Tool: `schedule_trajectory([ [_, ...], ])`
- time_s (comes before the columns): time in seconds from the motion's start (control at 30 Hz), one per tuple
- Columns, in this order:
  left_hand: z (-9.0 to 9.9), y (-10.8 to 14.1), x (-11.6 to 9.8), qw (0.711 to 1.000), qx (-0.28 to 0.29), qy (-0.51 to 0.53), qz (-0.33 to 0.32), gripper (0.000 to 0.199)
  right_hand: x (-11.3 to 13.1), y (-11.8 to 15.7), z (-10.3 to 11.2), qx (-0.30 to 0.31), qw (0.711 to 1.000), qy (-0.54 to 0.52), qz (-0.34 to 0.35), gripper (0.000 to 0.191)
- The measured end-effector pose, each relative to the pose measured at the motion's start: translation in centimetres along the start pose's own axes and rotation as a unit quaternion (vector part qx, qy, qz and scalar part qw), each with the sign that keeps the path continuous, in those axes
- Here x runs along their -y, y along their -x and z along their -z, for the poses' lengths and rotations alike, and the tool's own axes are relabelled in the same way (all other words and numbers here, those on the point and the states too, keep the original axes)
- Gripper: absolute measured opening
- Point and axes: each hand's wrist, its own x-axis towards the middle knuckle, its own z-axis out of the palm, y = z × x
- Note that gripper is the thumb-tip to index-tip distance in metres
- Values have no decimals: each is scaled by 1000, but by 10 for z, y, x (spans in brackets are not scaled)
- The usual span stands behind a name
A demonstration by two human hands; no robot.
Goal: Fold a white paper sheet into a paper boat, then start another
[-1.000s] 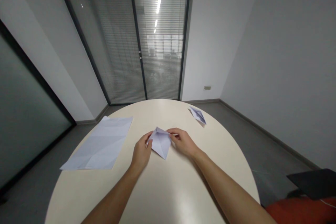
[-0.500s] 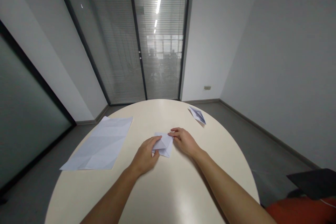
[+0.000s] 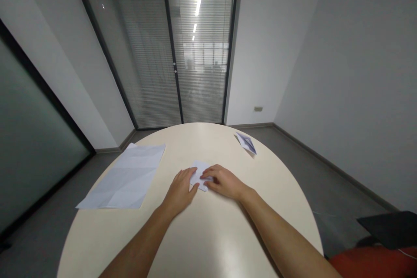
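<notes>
A small piece of folded white paper lies flat near the middle of the round table. My left hand grips its left edge, thumb at the near side and fingers at the far side. From the right, my right hand reaches over the paper with bent fingers and holds its right part, hiding that side. The finer folds under the fingers cannot be made out.
Large creased white sheets lie on the table's left side. Another folded paper piece sits near the far right edge. A dark flat object and something red are beyond the table at lower right.
My right hand has moved left and nearer over the paper, its fingers now on the right part. The triangular flap seen before is now mostly covered, and the paper looks narrower.
</notes>
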Motion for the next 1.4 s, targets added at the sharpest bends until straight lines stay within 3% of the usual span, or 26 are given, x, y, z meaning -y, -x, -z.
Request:
schedule_trajectory([
  [0.1,1,0,1,1000,-11,3,-1,38,0,0,2,24,1000,19,-2,21],
  [0.3,6,0,-7,999,24,-8,-19,21,5,-1,4,32,999,31,-18,22],
  [0.43,6,0,-6,999,42,6,-30,23,3,1,-2,26,998,49,-30,37],
  [0.57,6,1,-5,998,49,7,-31,24,2,2,-6,55,991,76,-91,57],
  [0.83,11,2,-9,996,61,-3,-66,23,3,1,-3,44,993,81,-70,49],
  [1.0,15,2,-13,995,77,-5,-65,25,4,-1,-3,81,988,76,-110,56],
  [1.17,16,2,-16,996,70,6,-62,22,4,-4,-8,52,986,117,-107,54],
  [1.4,13,2,-14,995,79,-4,-57,29,1,-4,-8,90,981,107,-137,65],
])
